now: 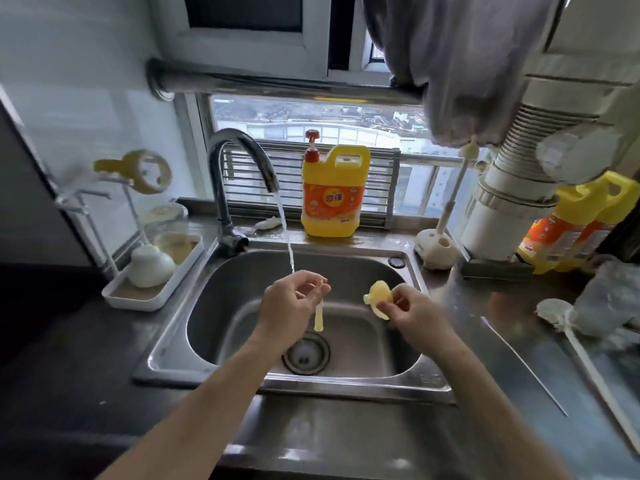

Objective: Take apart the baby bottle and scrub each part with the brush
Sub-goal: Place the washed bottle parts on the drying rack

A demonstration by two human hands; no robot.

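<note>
A thin, pale-yellow tube (pixel 318 318) hangs straight down from the left grip (pixel 291 303), pinched at its top between thumb and fingertips, above the sink (pixel 242 306). Just right of it, the right grip (pixel 412 313) curls round a soft yellow piece (pixel 378 296), possibly the teat; blur hides its shape. Water (pixel 286 233) from the tap (pixel 242 150) comes down at the left grip's far side. Beyond both stands a yellow detergent bottle (pixel 334 195). Right of the right grip, a white brush (pixel 554 311) lies on the worktop (pixel 502 403).
</note>
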